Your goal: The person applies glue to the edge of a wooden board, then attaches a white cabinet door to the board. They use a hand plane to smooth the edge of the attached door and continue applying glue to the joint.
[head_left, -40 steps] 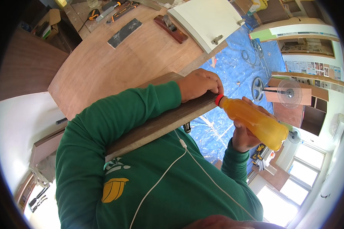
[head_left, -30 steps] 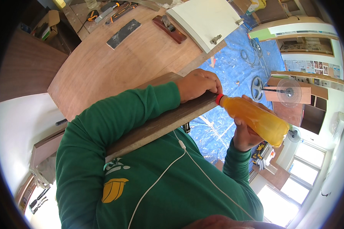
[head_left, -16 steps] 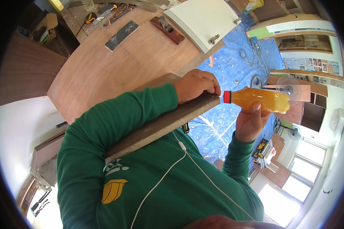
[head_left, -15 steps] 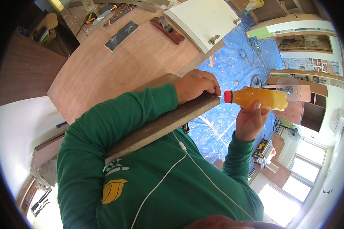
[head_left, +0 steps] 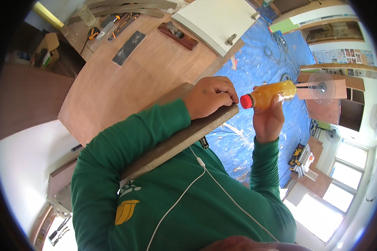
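A long dark wooden board (head_left: 184,133) with a paler edge lies slantwise in front of my body, under my left forearm. My left hand (head_left: 211,97) rests on its far right end, fingers curled together at the corner; the fingertips are partly hidden. Beside that end, my right hand (head_left: 269,121) is closed round a clear plastic bottle (head_left: 274,93) of yellow-orange liquid. Its red cap (head_left: 246,101) points at the board's end, a small gap away from my left fingertips. The bottle tilts, cap end lower in the picture.
A wooden worktop (head_left: 146,71) beyond the board bears a hand plane (head_left: 178,37), a dark flat strip (head_left: 129,48), hand tools (head_left: 113,27) and a white hinged door panel (head_left: 215,25). Blue sheeting (head_left: 255,62) covers the floor at right, with a fan (head_left: 321,88) farther off.
The bottle has turned in my right hand: its base has swung up and away, and its cap sits slightly closer to the board's end. My left hand stays at the board's corner.
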The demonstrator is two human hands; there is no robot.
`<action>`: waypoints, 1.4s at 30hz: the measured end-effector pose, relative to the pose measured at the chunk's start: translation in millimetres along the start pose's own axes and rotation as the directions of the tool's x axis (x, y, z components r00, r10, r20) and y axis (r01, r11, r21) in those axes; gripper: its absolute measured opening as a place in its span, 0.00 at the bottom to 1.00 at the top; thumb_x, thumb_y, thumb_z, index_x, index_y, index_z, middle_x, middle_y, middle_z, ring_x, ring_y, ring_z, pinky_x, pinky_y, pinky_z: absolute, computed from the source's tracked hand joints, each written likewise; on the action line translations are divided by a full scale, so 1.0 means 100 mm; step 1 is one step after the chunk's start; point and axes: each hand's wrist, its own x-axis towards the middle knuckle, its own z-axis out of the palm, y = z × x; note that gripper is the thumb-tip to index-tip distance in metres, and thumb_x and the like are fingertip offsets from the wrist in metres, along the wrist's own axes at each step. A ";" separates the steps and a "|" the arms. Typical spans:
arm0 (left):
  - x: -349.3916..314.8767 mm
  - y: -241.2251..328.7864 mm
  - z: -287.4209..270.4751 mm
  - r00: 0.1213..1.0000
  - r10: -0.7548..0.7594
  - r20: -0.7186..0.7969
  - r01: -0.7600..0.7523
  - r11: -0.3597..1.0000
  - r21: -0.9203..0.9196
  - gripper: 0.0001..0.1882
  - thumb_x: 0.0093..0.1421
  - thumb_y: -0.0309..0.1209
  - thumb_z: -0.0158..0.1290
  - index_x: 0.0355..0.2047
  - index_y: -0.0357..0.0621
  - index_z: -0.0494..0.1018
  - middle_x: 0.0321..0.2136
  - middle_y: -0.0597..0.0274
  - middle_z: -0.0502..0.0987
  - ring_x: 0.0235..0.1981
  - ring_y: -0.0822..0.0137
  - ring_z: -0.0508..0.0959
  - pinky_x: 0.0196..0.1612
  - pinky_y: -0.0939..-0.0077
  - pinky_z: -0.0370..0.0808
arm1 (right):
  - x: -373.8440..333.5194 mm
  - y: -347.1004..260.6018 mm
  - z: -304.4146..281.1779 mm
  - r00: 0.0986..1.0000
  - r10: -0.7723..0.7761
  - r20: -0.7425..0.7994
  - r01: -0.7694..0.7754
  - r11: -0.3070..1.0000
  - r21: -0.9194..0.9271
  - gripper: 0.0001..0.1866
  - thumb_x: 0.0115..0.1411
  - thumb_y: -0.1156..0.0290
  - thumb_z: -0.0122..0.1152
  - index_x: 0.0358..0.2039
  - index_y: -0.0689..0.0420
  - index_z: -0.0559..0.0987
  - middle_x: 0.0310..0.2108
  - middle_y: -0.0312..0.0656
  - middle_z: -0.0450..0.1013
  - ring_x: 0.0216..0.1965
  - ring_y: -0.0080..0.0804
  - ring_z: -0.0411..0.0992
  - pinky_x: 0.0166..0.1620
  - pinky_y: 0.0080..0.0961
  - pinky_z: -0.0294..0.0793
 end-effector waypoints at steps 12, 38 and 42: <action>0.01 -0.05 -0.04 0.999 0.042 0.013 -0.042 0.998 0.040 0.10 0.60 0.20 0.52 0.39 0.34 0.83 0.39 0.56 0.81 0.41 0.65 0.79 0.47 0.70 0.75 | 0.18 0.14 -0.20 0.977 0.204 -0.055 -0.196 0.974 0.116 0.24 0.76 0.60 0.54 0.63 0.63 0.68 0.57 0.54 0.75 0.58 0.50 0.77 0.59 0.43 0.79; 0.05 -0.10 -0.18 0.996 -0.079 0.037 0.077 0.996 0.042 0.14 0.56 0.21 0.52 0.40 0.35 0.84 0.42 0.56 0.80 0.44 0.63 0.78 0.49 0.70 0.74 | 0.39 0.36 -0.10 0.966 0.260 -0.011 -0.252 0.946 0.202 0.23 0.72 0.62 0.59 0.60 0.63 0.71 0.52 0.44 0.78 0.51 0.34 0.80 0.53 0.36 0.82; 0.05 -0.14 -0.17 1.000 0.002 0.023 -0.004 0.997 0.081 0.13 0.59 0.23 0.53 0.42 0.35 0.83 0.42 0.55 0.79 0.44 0.64 0.78 0.49 0.70 0.74 | 0.39 0.41 -0.15 0.966 0.259 -0.019 -0.248 0.943 0.223 0.22 0.72 0.61 0.60 0.58 0.62 0.72 0.51 0.43 0.78 0.50 0.33 0.80 0.53 0.36 0.82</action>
